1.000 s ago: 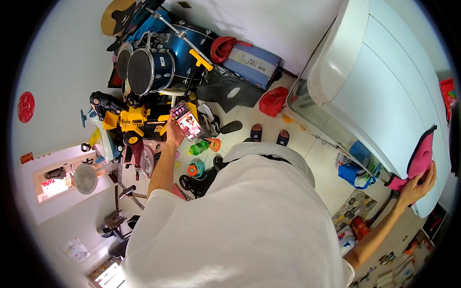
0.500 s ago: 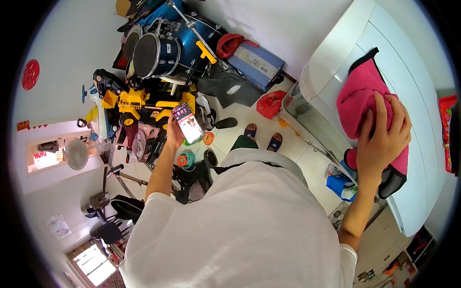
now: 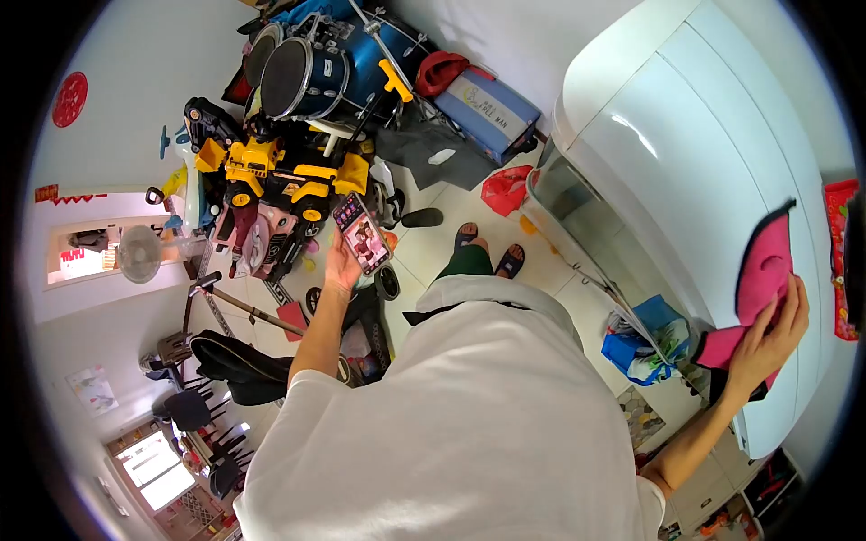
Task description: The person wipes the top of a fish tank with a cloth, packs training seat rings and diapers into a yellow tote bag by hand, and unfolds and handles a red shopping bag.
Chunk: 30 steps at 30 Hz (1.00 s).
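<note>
My left hand [image 3: 341, 265] is closed around a smartphone [image 3: 363, 236] whose lit screen faces up. With my right hand [image 3: 769, 341], fingers bent, I hold a pink cloth [image 3: 765, 270] with black edging against a large white curved lid [image 3: 667, 135]. The cloth is partly folded and lies near the lid's right side. Under the lid stands a glass tank [image 3: 577, 212]. My right palm and part of the cloth are hidden from view.
A blue drum set [image 3: 302, 79], a yellow toy digger [image 3: 253, 167] and a blue box [image 3: 487, 110] stand ahead on the left. Near the tank are a red plastic bag [image 3: 506, 190] and a blue bag [image 3: 645, 343]. A black slipper [image 3: 422, 217] lies on the floor.
My right hand has moved the pink cloth across the lid, down and to the right in view. The phone stays in my left hand, and its screen picture differs.
</note>
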Each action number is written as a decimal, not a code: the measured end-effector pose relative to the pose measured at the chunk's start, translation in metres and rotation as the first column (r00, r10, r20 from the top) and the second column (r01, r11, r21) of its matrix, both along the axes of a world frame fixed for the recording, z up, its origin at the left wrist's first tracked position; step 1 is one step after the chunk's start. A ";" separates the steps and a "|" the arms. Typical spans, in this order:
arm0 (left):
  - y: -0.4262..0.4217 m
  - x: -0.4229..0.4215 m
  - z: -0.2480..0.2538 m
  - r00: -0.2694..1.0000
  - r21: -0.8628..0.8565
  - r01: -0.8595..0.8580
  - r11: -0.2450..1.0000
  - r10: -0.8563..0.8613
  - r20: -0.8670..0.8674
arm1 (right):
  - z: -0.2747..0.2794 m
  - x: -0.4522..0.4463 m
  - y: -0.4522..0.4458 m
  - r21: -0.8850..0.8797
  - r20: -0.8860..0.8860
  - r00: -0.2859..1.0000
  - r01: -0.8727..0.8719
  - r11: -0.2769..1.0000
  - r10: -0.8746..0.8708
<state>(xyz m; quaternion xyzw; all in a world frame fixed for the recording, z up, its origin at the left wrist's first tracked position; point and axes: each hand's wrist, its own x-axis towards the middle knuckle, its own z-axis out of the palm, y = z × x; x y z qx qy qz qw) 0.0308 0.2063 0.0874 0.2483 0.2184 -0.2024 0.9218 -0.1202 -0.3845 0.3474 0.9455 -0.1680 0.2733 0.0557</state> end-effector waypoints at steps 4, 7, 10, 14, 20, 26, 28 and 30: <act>-0.037 -0.006 0.008 0.999 -0.268 -0.022 0.963 0.033 0.036 | -0.007 -0.015 -0.012 -0.012 0.059 0.996 0.063 0.998 -0.062; -0.052 -0.003 0.012 0.998 -0.173 -0.004 0.985 0.016 0.067 | -0.008 -0.016 -0.012 -0.032 0.068 0.995 0.074 0.997 -0.071; -0.061 -0.001 0.020 0.998 -0.212 0.030 0.977 -0.017 0.062 | -0.007 -0.015 -0.011 -0.035 0.073 0.994 0.078 0.996 -0.075; -0.055 0.003 0.009 0.989 -0.214 0.113 0.970 -0.089 0.115 | -0.006 -0.014 -0.010 -0.013 0.094 0.994 0.062 0.998 -0.061; -0.055 0.000 0.020 1.000 -0.030 0.003 1.000 -0.002 0.021 | -0.004 -0.015 -0.010 0.018 0.110 0.994 0.017 1.000 -0.019; -0.039 0.001 0.014 0.979 -0.044 0.091 0.995 -0.082 0.186 | -0.003 -0.015 -0.010 0.015 0.105 0.994 0.023 1.000 -0.025; -0.035 0.000 0.012 0.993 -0.069 0.046 0.997 -0.038 0.114 | -0.004 -0.015 -0.011 0.025 0.109 0.994 0.023 0.999 -0.026; -0.029 -0.001 0.006 0.999 -0.098 -0.007 0.995 0.012 0.042 | -0.005 -0.015 -0.012 0.023 0.104 0.994 0.027 0.999 -0.030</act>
